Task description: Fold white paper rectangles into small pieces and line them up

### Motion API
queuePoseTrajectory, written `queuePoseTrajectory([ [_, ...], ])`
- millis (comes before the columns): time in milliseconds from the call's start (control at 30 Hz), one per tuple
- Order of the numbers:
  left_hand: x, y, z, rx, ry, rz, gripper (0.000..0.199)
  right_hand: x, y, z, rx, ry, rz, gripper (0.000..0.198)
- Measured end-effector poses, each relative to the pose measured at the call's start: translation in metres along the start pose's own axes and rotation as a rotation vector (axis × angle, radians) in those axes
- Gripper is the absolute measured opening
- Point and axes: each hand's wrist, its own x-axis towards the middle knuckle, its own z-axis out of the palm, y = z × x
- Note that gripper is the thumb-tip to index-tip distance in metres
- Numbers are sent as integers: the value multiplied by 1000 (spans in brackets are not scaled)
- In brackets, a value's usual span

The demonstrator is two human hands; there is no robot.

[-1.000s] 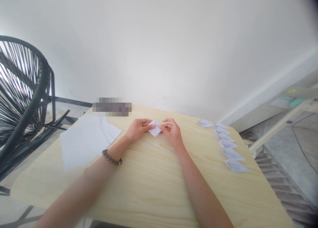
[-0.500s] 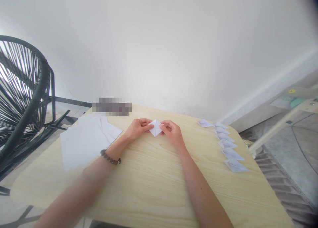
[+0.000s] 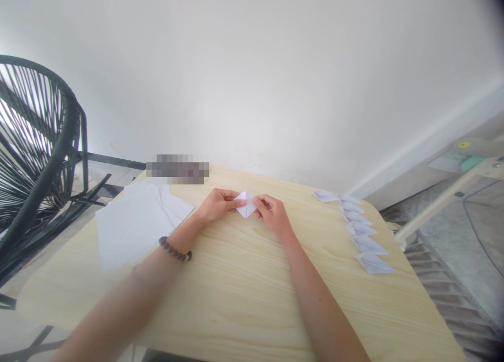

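A small piece of folded white paper [image 3: 245, 205], diamond-shaped with a crease down its middle, is held between both hands above the table. My left hand [image 3: 219, 204] pinches its left side, thumb on top and fingers behind. On the other side, my right hand [image 3: 271, 210] grips the right corner between thumb and forefinger. The fingertips behind the paper are partly hidden. A row of several folded white paper pieces [image 3: 364, 244] lies to the right of my right hand. Loose white paper sheets [image 3: 134, 225] rest left of my left hand.
The pale wooden table [image 3: 236, 293] has rounded corners and stands close to a white wall [image 3: 252, 78]. A blurred-out dark item [image 3: 177, 172] sits at its back left edge. A black corded chair [image 3: 59, 141] stands at the left, and a pale frame [image 3: 429, 207] at the right.
The folded paper has turned slightly and shifted a little to the left. My right thumb and fingers have moved slightly on its right corner; my left hand stays nearly where it was.
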Motion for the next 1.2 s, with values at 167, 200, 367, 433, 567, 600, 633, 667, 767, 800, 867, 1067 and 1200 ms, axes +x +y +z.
queuePoseTrajectory([
  [167, 0, 2, 0, -25, -44, 4, 42, 1, 1, 0, 26, 64, 27, 31],
  [200, 0, 2, 0, -23, -54, 4, 42, 1, 1, 0, 30, 74, 30, 31],
  [367, 0, -1, 1, 11, -74, 17, 39, 2, 2, 0, -38, 145, 6, 30],
  [433, -1, 0, 2, 26, -54, 20, 38, 2, 1, 0, -114, 167, -33, 31],
  [567, -2, 1, 5, 23, 8, 18, 39, 2, 0, 1, -188, 172, -66, 32],
  [600, -2, 2, 6, 10, 26, 26, 39, 2, 0, 1, -178, 174, -63, 32],
  [633, -2, 2, 7, -7, 46, 38, 40, 2, 0, 1, -161, 171, -56, 31],
  [667, -2, 2, 7, -26, 71, 50, 40, 2, -1, 0, -141, 157, -47, 31],
  [767, -1, 2, 6, -63, 174, 67, 41, 0, -3, -1, -115, 47, -28, 31],
  [800, -1, 2, 6, -60, 199, 64, 40, 0, -4, -1, -119, 7, -28, 32],
  [867, -1, 3, 6, -31, 207, 56, 39, -2, -6, -2, -129, -31, -32, 33],
  [1067, -5, 6, 8, 11, 112, 2, 38, -3, -6, -1, -145, -43, -38, 32],
  [1200, -4, 4, 7, -46, 105, -12, 36, -2, -5, 1, -193, -59, -73, 32],
])
